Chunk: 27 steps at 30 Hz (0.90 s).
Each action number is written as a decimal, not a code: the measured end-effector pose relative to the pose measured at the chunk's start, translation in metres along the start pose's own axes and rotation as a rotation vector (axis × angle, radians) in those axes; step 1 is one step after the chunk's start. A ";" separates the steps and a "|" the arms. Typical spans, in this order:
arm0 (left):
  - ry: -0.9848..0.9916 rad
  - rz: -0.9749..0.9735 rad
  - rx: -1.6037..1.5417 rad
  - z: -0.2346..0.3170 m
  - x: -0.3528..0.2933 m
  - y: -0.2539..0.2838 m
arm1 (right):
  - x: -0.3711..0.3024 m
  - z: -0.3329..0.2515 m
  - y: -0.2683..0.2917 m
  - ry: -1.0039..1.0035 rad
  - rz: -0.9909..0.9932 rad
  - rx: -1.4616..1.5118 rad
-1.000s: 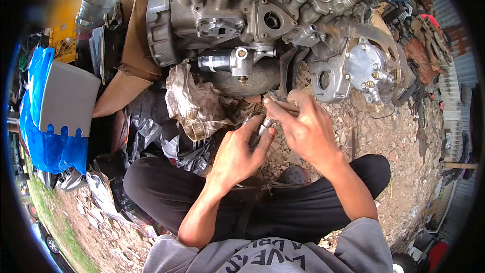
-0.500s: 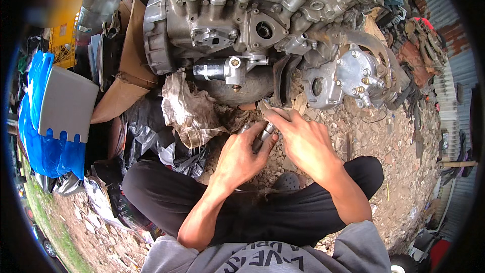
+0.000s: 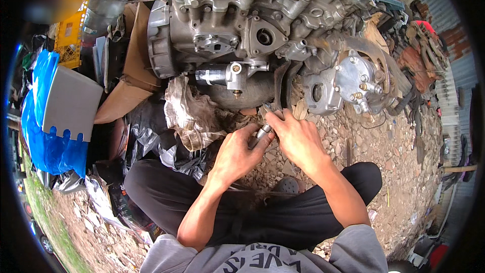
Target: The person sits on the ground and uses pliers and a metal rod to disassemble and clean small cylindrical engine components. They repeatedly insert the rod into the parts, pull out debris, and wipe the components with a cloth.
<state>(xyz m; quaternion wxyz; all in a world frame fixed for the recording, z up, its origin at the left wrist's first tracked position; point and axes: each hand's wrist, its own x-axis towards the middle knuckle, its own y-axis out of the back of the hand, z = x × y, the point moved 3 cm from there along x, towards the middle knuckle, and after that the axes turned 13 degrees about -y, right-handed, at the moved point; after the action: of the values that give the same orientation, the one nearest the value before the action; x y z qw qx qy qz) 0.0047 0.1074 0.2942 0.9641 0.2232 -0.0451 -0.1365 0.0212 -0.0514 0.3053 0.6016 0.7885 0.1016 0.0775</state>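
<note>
Above my lap, my left hand (image 3: 236, 152) is closed around a small grey metal cylinder (image 3: 263, 132), which shows between thumb and fingers. Its lower part is hidden in the palm. My right hand (image 3: 299, 136) closes on the upper end of the same cylinder, fingertips and thumb pressed to it. Just past my right fingertips a thin greyish tip (image 3: 269, 107) shows; whether I hold it or it lies on the ground, I cannot make out. Beyond my hands stands a large metal engine (image 3: 212, 15), with a black-and-silver oil filter (image 3: 210, 75) on its near side.
A crumpled, stained cloth (image 3: 184, 111) lies left of my hands, by black plastic bags (image 3: 144, 134) and a cardboard box (image 3: 132, 81). A round metal cover (image 3: 353, 78) sits at the right. Rubble (image 3: 364, 141) covers the ground. A tyre (image 3: 237, 96) lies under the filter.
Both hands stay together on the cylinder. My right fingers have shifted slightly, and the cylinder's visible end has tilted a little. The whole view has moved slightly.
</note>
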 end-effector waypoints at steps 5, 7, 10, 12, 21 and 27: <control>0.055 -0.037 -0.043 -0.001 -0.001 -0.006 | 0.009 0.037 -0.071 0.204 0.309 0.278; 0.017 0.004 -0.055 -0.006 -0.005 -0.013 | 0.018 0.041 -0.090 0.326 0.400 0.467; 0.108 -0.085 -0.068 -0.005 -0.003 -0.011 | 0.023 0.030 -0.099 0.345 0.554 0.529; 0.098 -0.072 -0.056 -0.009 -0.002 -0.003 | 0.020 0.027 -0.094 0.252 0.382 0.416; 0.050 -0.136 -0.028 -0.001 -0.002 0.001 | 0.007 0.028 -0.067 0.116 0.215 0.332; 0.089 -0.025 -0.024 -0.020 -0.003 0.007 | 0.014 0.004 -0.046 0.088 0.151 0.244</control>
<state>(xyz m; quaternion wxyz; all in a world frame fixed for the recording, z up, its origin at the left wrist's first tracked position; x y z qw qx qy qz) 0.0066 0.1221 0.2797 0.9660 0.2181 0.0021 -0.1392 0.0330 -0.0395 0.2601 0.4888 0.8570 0.0768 0.1440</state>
